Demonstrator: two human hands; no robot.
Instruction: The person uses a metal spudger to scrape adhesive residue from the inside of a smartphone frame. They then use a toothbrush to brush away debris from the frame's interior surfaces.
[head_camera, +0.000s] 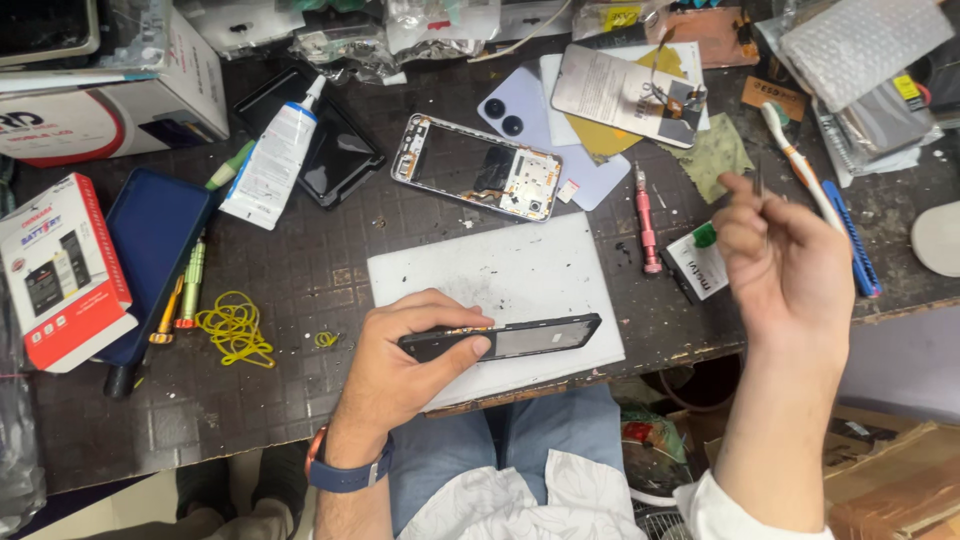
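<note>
Phone frame (500, 338) lies edge-up on white mat (500, 285), left hand (400, 370) grip clamped on its near end. Right hand (780, 265) raised right of mat, grip pinched on thin tweezers (758, 180). Opened phone chassis (478, 166) beyond mat, board exposed; reassembly not done.

My left hand (400, 365) holds a phone frame (500, 338) on edge over the mat (520, 270); behind the mat lies an opened phone (478, 166); right of it a screwdriver (646, 220); my right hand (780, 262) is raised further right; rubber bands (234, 326) lie left.
</note>
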